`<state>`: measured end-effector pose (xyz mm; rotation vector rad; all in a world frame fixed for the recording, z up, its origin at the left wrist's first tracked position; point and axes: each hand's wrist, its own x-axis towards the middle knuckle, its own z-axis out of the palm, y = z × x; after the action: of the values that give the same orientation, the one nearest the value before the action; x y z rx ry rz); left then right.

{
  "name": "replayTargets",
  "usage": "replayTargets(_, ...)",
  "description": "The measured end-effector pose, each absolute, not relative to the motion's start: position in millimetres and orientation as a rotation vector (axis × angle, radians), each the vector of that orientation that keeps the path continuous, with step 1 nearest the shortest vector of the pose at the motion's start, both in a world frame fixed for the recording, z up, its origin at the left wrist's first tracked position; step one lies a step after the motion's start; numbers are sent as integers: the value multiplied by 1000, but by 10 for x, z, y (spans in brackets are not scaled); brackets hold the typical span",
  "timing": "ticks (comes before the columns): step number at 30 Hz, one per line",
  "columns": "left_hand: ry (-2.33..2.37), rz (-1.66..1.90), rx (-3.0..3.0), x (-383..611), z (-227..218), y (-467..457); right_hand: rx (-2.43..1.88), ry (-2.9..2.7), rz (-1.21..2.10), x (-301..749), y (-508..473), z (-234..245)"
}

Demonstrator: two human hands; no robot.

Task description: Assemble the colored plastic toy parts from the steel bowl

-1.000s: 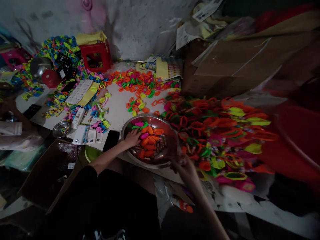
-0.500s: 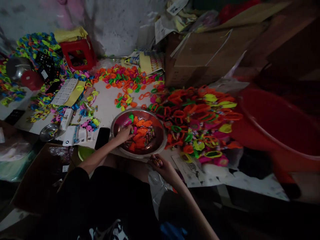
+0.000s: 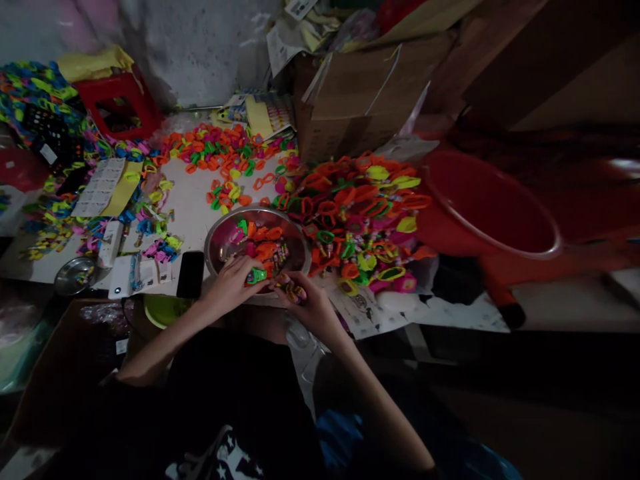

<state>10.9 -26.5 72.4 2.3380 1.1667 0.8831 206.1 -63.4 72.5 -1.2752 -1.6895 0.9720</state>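
A round steel bowl (image 3: 215,235) holds orange, pink and green plastic pieces and sits at the near edge of a white work surface (image 3: 193,212). My left hand (image 3: 231,283) is at the bowl's near rim, its fingers closed on a small green plastic piece (image 3: 256,275). My right hand (image 3: 305,303) is right beside it, fingers curled round small multicoloured pieces (image 3: 293,289) that I cannot name. The two hands nearly touch.
A big heap of orange, green and pink plastic loops (image 3: 357,213) lies right of the bowl. A red tub (image 3: 487,207) and a cardboard box (image 3: 350,100) stand beyond. A black phone (image 3: 191,274), white cards, a small steel dish (image 3: 75,275) and a red stool (image 3: 117,107) are to the left.
My left hand has come out of the bowl to its near rim with a green piece. My right hand has moved left to meet it. The view has swung right.
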Motion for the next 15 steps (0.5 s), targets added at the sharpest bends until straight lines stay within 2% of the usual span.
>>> replayTargets(4, 1147, 924, 2022, 134, 815, -348, -1233, -1646, 939, 2032, -675, 810)
replayTargets(7, 1099, 1048, 1319, 195, 868, -405, -1213, -1596, 976, 1995, -694, 811)
replayTargets(10, 930, 967, 721, 264, 899, -447, -1160, -1576, 1045, 1931, -716, 812)
replayTargets(15, 742, 834, 418, 329, 913, -522, -1092, -1643, 995, 1859, -757, 817)
